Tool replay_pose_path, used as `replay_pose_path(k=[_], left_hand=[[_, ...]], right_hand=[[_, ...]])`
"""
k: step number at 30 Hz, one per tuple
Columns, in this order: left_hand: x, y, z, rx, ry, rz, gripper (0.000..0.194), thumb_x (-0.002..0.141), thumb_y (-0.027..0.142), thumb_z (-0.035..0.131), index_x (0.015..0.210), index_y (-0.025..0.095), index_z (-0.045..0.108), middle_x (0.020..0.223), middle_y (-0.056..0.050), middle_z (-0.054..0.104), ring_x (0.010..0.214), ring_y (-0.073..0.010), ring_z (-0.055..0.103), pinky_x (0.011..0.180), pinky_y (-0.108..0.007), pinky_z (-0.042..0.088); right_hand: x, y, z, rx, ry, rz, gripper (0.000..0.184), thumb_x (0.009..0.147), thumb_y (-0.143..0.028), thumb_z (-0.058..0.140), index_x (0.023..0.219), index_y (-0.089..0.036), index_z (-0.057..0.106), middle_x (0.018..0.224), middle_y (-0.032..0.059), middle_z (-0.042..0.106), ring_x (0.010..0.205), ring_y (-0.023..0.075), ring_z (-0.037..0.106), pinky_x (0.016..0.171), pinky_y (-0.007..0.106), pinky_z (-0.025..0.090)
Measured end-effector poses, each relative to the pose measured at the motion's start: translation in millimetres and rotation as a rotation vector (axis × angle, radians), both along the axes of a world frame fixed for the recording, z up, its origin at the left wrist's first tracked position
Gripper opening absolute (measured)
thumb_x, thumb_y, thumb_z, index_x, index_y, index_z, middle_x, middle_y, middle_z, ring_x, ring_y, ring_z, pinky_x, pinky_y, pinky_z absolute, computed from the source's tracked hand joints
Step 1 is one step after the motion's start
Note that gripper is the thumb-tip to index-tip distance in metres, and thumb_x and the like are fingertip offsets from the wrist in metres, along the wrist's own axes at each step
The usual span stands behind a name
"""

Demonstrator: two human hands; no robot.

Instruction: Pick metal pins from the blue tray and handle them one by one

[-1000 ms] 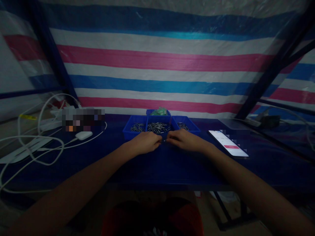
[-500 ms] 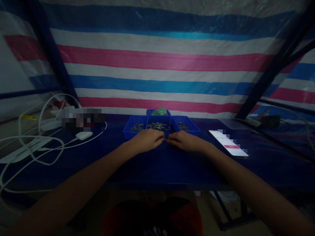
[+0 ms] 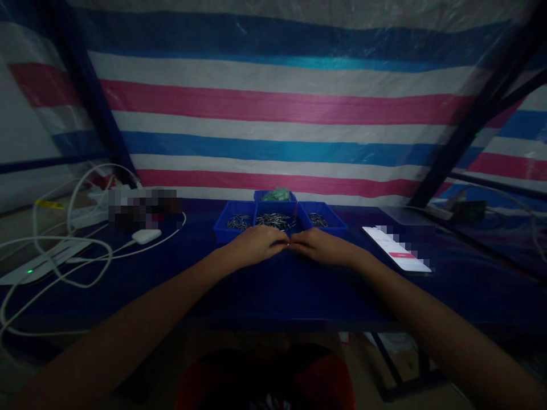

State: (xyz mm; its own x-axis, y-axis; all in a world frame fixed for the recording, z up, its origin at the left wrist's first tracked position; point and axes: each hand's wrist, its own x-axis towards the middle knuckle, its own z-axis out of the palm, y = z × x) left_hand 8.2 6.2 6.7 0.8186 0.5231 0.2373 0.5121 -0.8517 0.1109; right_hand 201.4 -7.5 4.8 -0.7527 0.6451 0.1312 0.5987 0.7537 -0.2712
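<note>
Having shifted rightward, the left hand point(image 3: 260, 244) meets the right hand point(image 3: 321, 245), both pinched narrow on a small piece point(image 3: 288, 244) nearer than the blue bins point(image 3: 223, 233), apparently mid-handling, many metal pieces point(image 3: 274, 220) remaining.

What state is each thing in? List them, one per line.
Left hand: fingers bent, grip unclear
Right hand: fingers pinched at a small bright piece
Phone: flat, screen lit
Left bin: holding metal pieces
Right bin: holding metal pieces
White cables: loosely looped
Green indicator light: on
</note>
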Motion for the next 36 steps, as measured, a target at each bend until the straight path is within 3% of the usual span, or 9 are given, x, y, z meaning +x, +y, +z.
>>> replay_pose_path(k=[10, 16, 25, 36], left_hand=[[1.5, -6.9, 1.4, -0.017, -0.031, 0.012, 0.012, 0.075, 0.024, 0.045, 0.084, 0.018, 0.052, 0.080, -0.001, 0.059, 0.070, -0.0117, 0.053, 0.061, -0.022, 0.036], [-0.3, -4.7, -0.6, 0.018, 0.009, 0.090, 0.014, 0.077, 0.028, 0.044, 0.083, 0.018, 0.051, 0.072, -0.001, 0.058, 0.062, -0.0117, 0.052, 0.053, -0.023, 0.033], [0.1, -1.2, -4.4, 0.078, 0.096, 0.099, 0.017, 0.080, 0.029, 0.042, 0.084, 0.019, 0.054, 0.078, -0.002, 0.061, 0.069, -0.0147, 0.055, 0.055, -0.024, 0.034], [0.0, 0.4, -6.5, 0.045, 0.121, 0.082, 0.021, 0.082, 0.030, 0.039, 0.088, 0.019, 0.056, 0.085, -0.004, 0.061, 0.075, -0.0155, 0.055, 0.059, -0.025, 0.037]], right_hand=[[1.4, -0.4, 2.0, -0.009, -0.002, 0.004, 0.022, 0.086, -0.025, 0.039, 0.096, -0.014, 0.056, 0.083, 0.0053, 0.061, 0.071, 0.0136, 0.054, 0.065, 0.026, 0.038], [3.1, 0.0, 1.4, 0.010, -0.030, -0.023, 0.020, 0.085, -0.027, 0.041, 0.088, -0.015, 0.057, 0.074, 0.0038, 0.059, 0.063, 0.0123, 0.053, 0.058, 0.024, 0.037], [1.0, -0.5, 2.4, 0.021, -0.007, -0.024, 0.020, 0.086, -0.026, 0.040, 0.086, -0.015, 0.056, 0.072, 0.0028, 0.058, 0.062, 0.0113, 0.051, 0.058, 0.024, 0.036], [2.4, 1.2, -0.6, -0.012, -0.013, -0.014, 0.014, 0.083, -0.021, 0.043, 0.084, -0.015, 0.055, 0.068, 0.0008, 0.056, 0.057, 0.0099, 0.049, 0.054, 0.022, 0.035]])
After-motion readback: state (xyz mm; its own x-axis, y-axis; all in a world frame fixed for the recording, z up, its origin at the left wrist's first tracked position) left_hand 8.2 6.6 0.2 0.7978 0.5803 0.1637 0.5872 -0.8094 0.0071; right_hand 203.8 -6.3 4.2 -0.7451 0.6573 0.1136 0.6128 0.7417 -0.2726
